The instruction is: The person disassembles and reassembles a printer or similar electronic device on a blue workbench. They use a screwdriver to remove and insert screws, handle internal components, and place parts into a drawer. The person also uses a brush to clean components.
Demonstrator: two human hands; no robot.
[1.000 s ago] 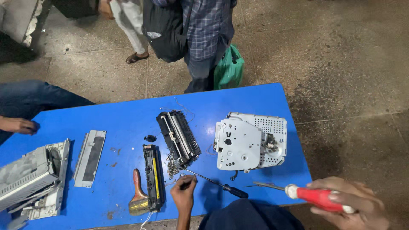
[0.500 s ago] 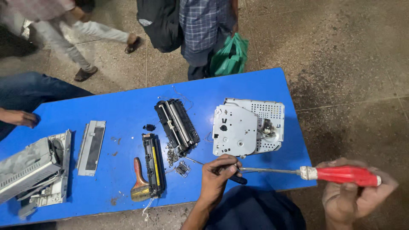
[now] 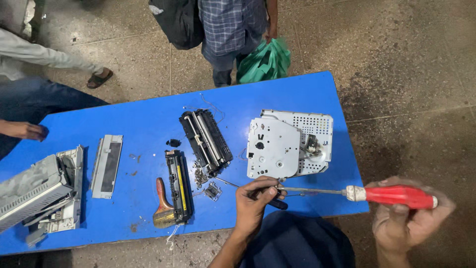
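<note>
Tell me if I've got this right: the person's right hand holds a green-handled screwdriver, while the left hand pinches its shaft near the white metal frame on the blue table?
Not quite: the head view shows the screwdriver handle is red, not green. The right hand does hold it, and the left hand pinches its shaft near the white metal frame on the blue table.

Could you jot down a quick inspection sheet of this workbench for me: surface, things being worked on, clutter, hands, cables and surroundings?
Surface: blue table, dusty, with small debris.
Job's things: red-handled screwdriver, shaft pointing left; white metal frame just beyond its tip.
Clutter: black roller unit, black-and-yellow cartridge, brush, grey panel, grey casing, loose screws.
Hands: right hand grips the handle; left hand pinches the shaft.
Cables: thin loose wires by the roller unit.
Surroundings: stained floor; person standing with green bag; others at left.
</note>
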